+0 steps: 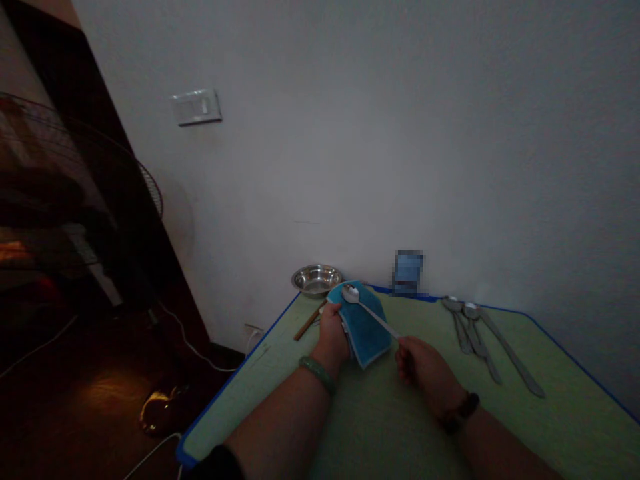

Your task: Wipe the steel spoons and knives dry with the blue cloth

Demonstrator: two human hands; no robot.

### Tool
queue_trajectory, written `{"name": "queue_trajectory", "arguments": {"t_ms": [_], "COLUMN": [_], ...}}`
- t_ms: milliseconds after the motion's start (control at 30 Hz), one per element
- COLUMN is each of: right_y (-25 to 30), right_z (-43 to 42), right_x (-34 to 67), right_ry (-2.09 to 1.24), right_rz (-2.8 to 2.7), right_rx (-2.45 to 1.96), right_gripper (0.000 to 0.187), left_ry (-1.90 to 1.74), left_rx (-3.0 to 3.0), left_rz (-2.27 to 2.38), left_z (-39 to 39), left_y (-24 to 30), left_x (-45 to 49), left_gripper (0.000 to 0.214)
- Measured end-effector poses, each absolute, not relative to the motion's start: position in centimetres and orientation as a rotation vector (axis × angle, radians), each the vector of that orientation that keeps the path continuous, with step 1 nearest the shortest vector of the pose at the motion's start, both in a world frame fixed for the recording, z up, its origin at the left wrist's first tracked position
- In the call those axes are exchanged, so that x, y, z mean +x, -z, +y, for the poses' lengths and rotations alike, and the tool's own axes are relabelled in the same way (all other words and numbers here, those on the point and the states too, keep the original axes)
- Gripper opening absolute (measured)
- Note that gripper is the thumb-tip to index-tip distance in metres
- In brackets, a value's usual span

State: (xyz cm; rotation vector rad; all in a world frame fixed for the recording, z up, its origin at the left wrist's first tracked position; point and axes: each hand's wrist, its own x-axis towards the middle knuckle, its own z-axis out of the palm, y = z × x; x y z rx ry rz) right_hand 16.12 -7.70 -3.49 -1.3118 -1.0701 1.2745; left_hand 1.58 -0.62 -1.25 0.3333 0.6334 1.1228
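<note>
A blue cloth [370, 333] with a pale edge lies over my left hand [334, 332], whose thumb shows at the cloth's left side. My left fingers go under the cloth and are mostly hidden. A long-handled metal spoon [375, 315] rests with its bowl on the cloth, close to my left thumb. The end of its handle is pinched in my right hand [425, 370], with the fingers curled. Beyond my left hand stands a shiny metal bowl [317, 288]. A brown stick-like utensil [309, 321] lies left of the cloth, partly hidden behind my hand.
Several metal spoons [487, 347] lie at the right of the green, blue-edged table [560, 353]. A blurred bluish object [408, 272] stands by the wall. A fan [145, 180] and a white cable [187, 340] are off to the left.
</note>
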Motion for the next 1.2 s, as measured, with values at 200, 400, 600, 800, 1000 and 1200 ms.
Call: {"name": "queue_trajectory", "arguments": {"t_ms": [200,400,600,800,1000,1200], "right_y": [3.35,3.20,3.02,3.14,3.17,3.21], "right_z": [-7.75,-7.82,-7.91,-7.91,-7.87,-7.82], "right_x": [16.12,16.09,16.04,16.03,15.97,15.96], "right_ry": [-1.305,-1.326,-1.316,-1.282,-1.265,-1.281], "right_rz": [-1.074,-1.069,-1.090,-1.142,-1.155,-1.114], "right_rx": [-1.333,-1.320,-1.330,-1.331,-1.347,-1.352], "right_gripper": [0.023,0.022,0.022,0.023,0.028,0.026], "left_ry": [-1.122,-1.119,-1.116,-1.097,-1.075,-1.072], "left_rx": [0.320,0.361,0.377,0.401,0.391,0.398], "left_rz": [0.627,0.651,0.637,0.634,0.627,0.628], "left_z": [-0.54,-0.45,-0.42,-0.73,-0.82,-0.75], "left_y": [1.19,1.36,1.55,1.31,1.22,1.16], "left_x": [1.66,1.56,1.59,1.63,1.60,1.66], "left_gripper": [0.038,0.036,0.032,0.030,0.030,0.038]}}
